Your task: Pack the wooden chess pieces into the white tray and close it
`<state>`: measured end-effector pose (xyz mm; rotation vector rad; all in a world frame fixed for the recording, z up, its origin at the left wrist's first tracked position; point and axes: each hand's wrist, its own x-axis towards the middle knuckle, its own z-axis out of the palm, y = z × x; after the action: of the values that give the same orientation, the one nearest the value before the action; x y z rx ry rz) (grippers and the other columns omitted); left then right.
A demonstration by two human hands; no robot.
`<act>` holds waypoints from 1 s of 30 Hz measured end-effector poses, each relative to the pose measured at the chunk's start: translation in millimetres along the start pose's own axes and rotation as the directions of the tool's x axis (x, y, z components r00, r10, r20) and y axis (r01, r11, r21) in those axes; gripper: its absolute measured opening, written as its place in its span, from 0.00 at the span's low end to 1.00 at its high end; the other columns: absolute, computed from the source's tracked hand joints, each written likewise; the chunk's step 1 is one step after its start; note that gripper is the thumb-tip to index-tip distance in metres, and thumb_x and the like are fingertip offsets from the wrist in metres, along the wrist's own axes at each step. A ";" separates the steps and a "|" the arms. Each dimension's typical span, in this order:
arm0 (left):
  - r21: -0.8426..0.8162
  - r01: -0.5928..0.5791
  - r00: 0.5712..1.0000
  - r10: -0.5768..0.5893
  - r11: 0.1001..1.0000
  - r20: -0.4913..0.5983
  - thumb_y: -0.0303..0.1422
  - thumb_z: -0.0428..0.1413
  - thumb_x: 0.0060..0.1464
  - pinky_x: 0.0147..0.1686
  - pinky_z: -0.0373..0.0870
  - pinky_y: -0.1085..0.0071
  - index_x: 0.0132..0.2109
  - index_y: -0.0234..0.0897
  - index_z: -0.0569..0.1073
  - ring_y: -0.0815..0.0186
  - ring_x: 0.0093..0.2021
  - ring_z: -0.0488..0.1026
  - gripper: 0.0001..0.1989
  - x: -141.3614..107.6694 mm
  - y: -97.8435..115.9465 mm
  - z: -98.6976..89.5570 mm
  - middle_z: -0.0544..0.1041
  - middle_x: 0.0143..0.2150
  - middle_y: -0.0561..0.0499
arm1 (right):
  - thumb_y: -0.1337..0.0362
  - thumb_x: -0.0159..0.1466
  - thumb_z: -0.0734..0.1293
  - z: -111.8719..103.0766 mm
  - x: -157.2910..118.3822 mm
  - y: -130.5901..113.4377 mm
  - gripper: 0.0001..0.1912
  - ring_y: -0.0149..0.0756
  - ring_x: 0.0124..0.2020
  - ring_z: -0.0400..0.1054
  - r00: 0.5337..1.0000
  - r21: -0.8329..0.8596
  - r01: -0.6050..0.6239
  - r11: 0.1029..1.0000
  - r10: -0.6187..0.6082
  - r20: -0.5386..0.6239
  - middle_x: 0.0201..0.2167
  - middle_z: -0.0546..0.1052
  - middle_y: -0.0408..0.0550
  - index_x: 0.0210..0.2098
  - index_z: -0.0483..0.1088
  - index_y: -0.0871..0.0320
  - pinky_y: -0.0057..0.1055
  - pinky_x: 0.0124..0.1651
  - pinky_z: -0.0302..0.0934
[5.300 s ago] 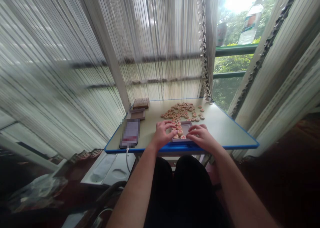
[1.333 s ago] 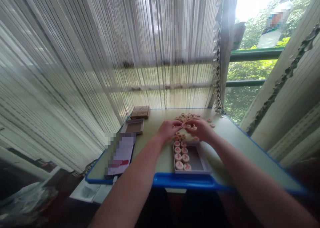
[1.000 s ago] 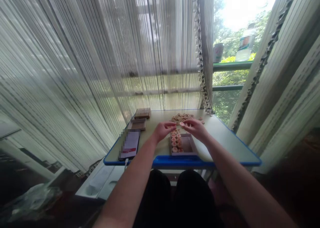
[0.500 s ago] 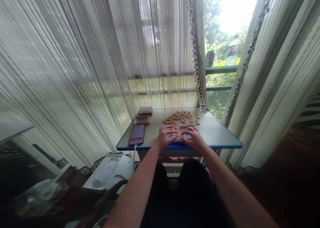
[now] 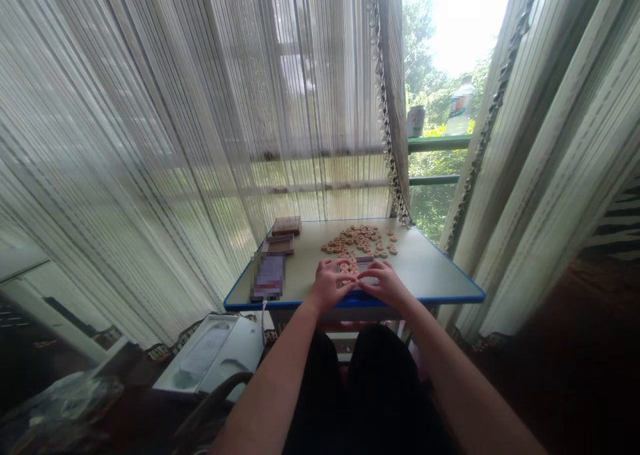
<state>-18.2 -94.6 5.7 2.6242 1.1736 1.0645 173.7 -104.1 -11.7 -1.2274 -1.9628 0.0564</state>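
Several round wooden game pieces point(image 5: 345, 268) stand in rows at the left side of a shallow tray point(image 5: 366, 260) near the table's front edge. My left hand point(image 5: 330, 285) rests at the tray's left side, fingers apart and curved around the rows, the thumb at the front. Opposite it, my right hand point(image 5: 385, 283) has thumb and fingertips drawn together at the front of the rows, where they appear to pinch one piece. The fingers partly hide that piece. Farther back, a loose heap of the same round pieces point(image 5: 357, 236) is spread over the table.
The pale table point(image 5: 430, 275) has a blue rim. On its left are a phone point(image 5: 269, 275) with a white cable, an open wooden box part point(image 5: 279, 244) and a wooden lid point(image 5: 287, 225). A white box point(image 5: 210, 355) stands lower left. Curtains point(image 5: 200, 108) hang behind.
The view has shifted slightly, so the table sits a little lower. My fingertips have moved slightly at the front of the rows; both hands stay at the tray.
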 end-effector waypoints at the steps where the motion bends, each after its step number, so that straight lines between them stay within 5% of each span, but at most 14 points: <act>1: 0.002 0.003 1.000 -0.003 1.000 0.004 0.40 0.55 0.50 0.55 0.54 0.56 0.37 0.47 0.79 0.56 0.54 0.56 0.10 0.0 0.1 -0.1 0.67 0.54 0.53 | 0.56 0.55 0.67 -0.3 0.0 0.1 0.10 0.40 0.38 0.60 1.000 0.004 0.000 1.000 0.000 0.001 0.31 0.71 0.48 0.32 0.77 0.51 0.38 0.46 0.57; 22: -0.026 0.039 0.999 -0.039 0.999 0.015 0.38 0.55 0.50 0.54 0.56 0.57 0.37 0.45 0.78 0.56 0.52 0.58 0.10 1.6 0.5 0.1 0.68 0.53 0.51 | 0.57 0.58 0.64 -4.1 0.2 1.9 0.11 0.39 0.37 0.62 0.999 0.045 -0.024 0.999 0.022 0.038 0.31 0.72 0.48 0.32 0.76 0.52 0.39 0.46 0.56; 30: -0.114 0.091 0.988 -0.104 0.989 -0.111 0.33 0.56 0.49 0.54 0.57 0.60 0.39 0.41 0.77 0.60 0.51 0.62 0.09 2.2 -5.4 1.3 0.72 0.47 0.49 | 0.58 0.58 0.63 -6.0 -1.9 2.2 0.10 0.40 0.39 0.63 0.999 0.086 -0.042 0.995 0.043 -0.007 0.31 0.73 0.48 0.32 0.76 0.54 0.38 0.48 0.55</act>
<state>-19.7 -89.1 4.2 2.4261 1.2158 1.2402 179.5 -106.5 -9.7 -1.2117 -1.9071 0.1548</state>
